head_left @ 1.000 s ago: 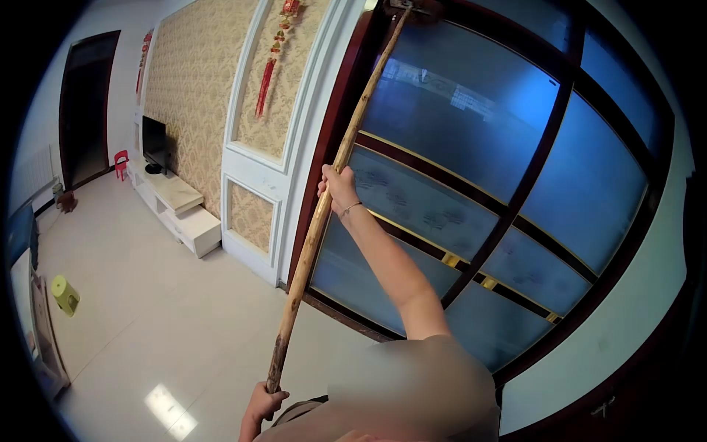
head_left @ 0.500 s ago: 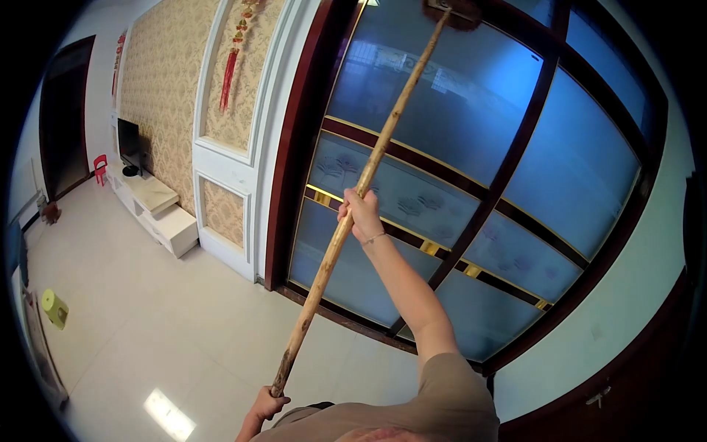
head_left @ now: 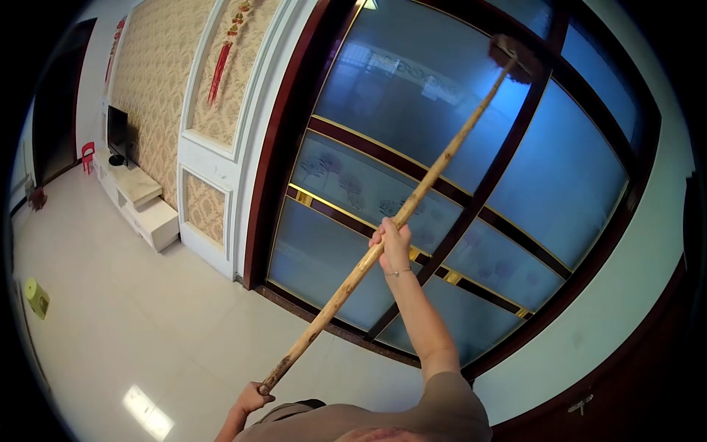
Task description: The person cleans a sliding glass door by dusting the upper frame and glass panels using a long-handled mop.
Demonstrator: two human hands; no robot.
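Head view: the left hand [head_left: 252,398] gripped the pole [head_left: 353,280] at its lower end, the right hand [head_left: 395,249] gripped higher; this wide spacing suited steady control of the brush [head_left: 524,66].

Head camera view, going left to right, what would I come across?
Yellow-green stool, red chair, television, larger red hanging ornament, right hand, dark mop-like head, metal handle.
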